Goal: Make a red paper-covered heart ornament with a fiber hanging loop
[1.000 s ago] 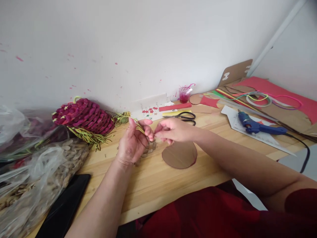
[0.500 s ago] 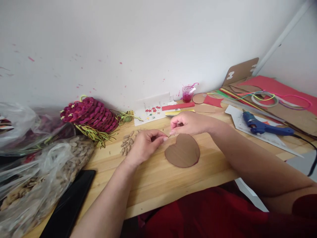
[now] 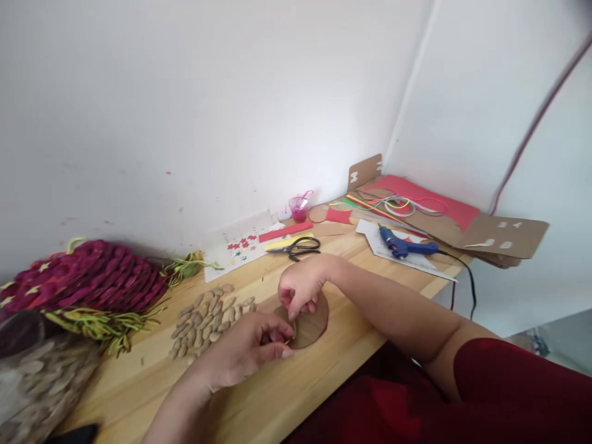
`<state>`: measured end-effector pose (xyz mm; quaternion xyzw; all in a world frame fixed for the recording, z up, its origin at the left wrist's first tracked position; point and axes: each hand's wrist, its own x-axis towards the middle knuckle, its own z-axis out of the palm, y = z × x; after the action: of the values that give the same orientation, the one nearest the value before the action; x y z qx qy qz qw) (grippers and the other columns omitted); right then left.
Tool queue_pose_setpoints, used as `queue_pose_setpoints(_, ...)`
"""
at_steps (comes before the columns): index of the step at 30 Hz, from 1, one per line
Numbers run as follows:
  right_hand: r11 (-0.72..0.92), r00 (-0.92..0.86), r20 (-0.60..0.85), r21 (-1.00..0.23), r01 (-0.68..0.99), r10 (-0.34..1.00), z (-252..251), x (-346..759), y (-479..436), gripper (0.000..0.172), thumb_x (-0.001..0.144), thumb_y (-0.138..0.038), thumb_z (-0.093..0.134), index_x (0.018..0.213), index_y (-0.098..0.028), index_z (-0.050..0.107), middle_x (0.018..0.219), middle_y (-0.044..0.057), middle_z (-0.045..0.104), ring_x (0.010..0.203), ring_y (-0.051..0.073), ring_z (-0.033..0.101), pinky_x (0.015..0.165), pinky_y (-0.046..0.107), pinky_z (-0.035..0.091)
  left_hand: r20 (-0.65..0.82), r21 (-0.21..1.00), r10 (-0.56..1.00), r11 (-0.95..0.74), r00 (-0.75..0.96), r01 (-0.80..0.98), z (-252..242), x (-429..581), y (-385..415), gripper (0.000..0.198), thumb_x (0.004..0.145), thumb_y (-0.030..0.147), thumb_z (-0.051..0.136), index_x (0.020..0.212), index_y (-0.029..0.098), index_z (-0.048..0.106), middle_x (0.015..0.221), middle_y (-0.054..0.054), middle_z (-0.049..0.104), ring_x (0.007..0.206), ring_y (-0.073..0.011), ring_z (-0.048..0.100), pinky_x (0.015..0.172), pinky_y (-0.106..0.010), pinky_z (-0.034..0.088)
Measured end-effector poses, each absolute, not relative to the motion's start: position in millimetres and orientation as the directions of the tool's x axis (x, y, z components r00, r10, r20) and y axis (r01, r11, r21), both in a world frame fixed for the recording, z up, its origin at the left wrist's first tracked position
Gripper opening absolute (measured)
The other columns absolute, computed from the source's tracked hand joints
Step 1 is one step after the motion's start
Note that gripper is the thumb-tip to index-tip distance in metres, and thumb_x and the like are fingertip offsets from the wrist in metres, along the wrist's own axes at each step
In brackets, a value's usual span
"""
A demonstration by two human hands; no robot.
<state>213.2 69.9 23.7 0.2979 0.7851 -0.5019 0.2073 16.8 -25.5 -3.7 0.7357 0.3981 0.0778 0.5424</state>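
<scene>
My left hand (image 3: 252, 351) and my right hand (image 3: 300, 290) meet over a brown heart-shaped card (image 3: 314, 320) lying on the wooden table (image 3: 333, 364). Both hands have their fingers pinched together on a small yellow-green strand at the card's left edge. A pile of pale seeds (image 3: 208, 317) lies just left of the hands. Behind it sits a magenta woven piece (image 3: 92, 280) with yellow-green fringe.
Black scissors (image 3: 298, 248), red and yellow paper strips (image 3: 284, 232) and a star sticker sheet (image 3: 235, 246) lie by the wall. A blue glue gun (image 3: 404, 246) with its cord, cardboard (image 3: 502, 233), red sheet and coloured cords fill the right corner. A pink cup (image 3: 299, 208) stands at the back.
The view has swung left and lower. Both hands have come down from in front of me onto the brown card, still pinching at the strand.
</scene>
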Motion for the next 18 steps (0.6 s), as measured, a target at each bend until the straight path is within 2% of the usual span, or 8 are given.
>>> queue_pose_setpoints(3, 0.269, -0.723, -0.582, -0.678, 0.684, 0.373, 19, 216, 75, 0.039, 0.072, -0.048, 0.081, 0.078, -0.017, 0.058, 0.064, -0.005, 0.063, 0.056, 0.012, 0.066, 0.055, 0.023, 0.05, -0.238, 0.856, 0.78, -0.112, 0.578, 0.504, -8, 16, -21, 0.036, 0.077, 0.043, 0.072, 0.107, 0.024, 0.074, 0.093, -0.005, 0.07, 0.084, -0.0214, 0.06, 0.074, -0.028, 0.045)
queue_pose_setpoints(7, 0.25, -0.713, -0.539, -0.69, 0.679, 0.449, 19, 220, 79, 0.039, 0.077, -0.05, 0.077, 0.079, -0.018, 0.055, 0.065, -0.006, 0.062, 0.056, 0.011, 0.064, 0.055, 0.023, 0.049, -0.151, 0.827, 0.862, -0.157, 0.484, 0.539, -7, 13, -15, 0.031, 0.073, 0.043, 0.073, 0.098, 0.025, 0.076, 0.084, -0.003, 0.07, 0.081, -0.0226, 0.06, 0.073, -0.029, 0.045)
queue_pose_setpoints(11, 0.267, -0.723, -0.542, -0.688, 0.675, 0.429, 32, 225, 76, 0.039, 0.075, -0.052, 0.077, 0.081, -0.017, 0.06, 0.064, -0.006, 0.06, 0.053, 0.009, 0.062, 0.052, 0.02, 0.045, -0.202, 0.822, 0.77, -0.203, 0.605, 0.532, 6, 10, -23, 0.026, 0.081, 0.046, 0.068, 0.093, 0.024, 0.076, 0.08, 0.0, 0.067, 0.075, -0.0182, 0.057, 0.069, -0.027, 0.042)
queue_pose_setpoints(14, 0.337, -0.738, -0.52, -0.666, 0.666, 0.431, 47, 238, 74, 0.038, 0.076, -0.052, 0.075, 0.091, -0.018, 0.067, 0.075, -0.004, 0.067, 0.055, 0.008, 0.065, 0.053, 0.02, 0.043, -0.271, 0.845, 0.661, -0.184, 0.7, 0.501, 15, 13, -35, 0.03, 0.084, 0.048, 0.067, 0.102, 0.026, 0.076, 0.088, -0.001, 0.071, 0.078, -0.0176, 0.058, 0.071, -0.026, 0.043)
queue_pose_setpoints(16, 0.371, -0.684, -0.487, -0.592, 0.715, 0.542, 57, 254, 80, 0.035, 0.079, -0.05, 0.073, 0.097, -0.02, 0.071, 0.083, -0.002, 0.071, 0.06, 0.008, 0.067, 0.056, 0.02, 0.044, -0.281, 0.837, 0.65, -0.193, 0.706, 0.511, 16, 18, -40, 0.033, 0.084, 0.048, 0.068, 0.11, 0.029, 0.075, 0.097, -0.003, 0.073, 0.084, -0.0194, 0.062, 0.074, -0.028, 0.045)
queue_pose_setpoints(18, 0.323, -0.539, -0.425, -0.48, 0.816, 0.727, 64, 276, 94, 0.033, 0.08, -0.048, 0.073, 0.098, -0.021, 0.073, 0.088, 0.0, 0.074, 0.066, 0.009, 0.068, 0.061, 0.019, 0.045, -0.255, 0.824, 0.688, -0.214, 0.68, 0.525, 11, 22, -39, 0.033, 0.084, 0.046, 0.068, 0.111, 0.028, 0.075, 0.104, -0.004, 0.073, 0.091, -0.0215, 0.064, 0.078, -0.029, 0.046)
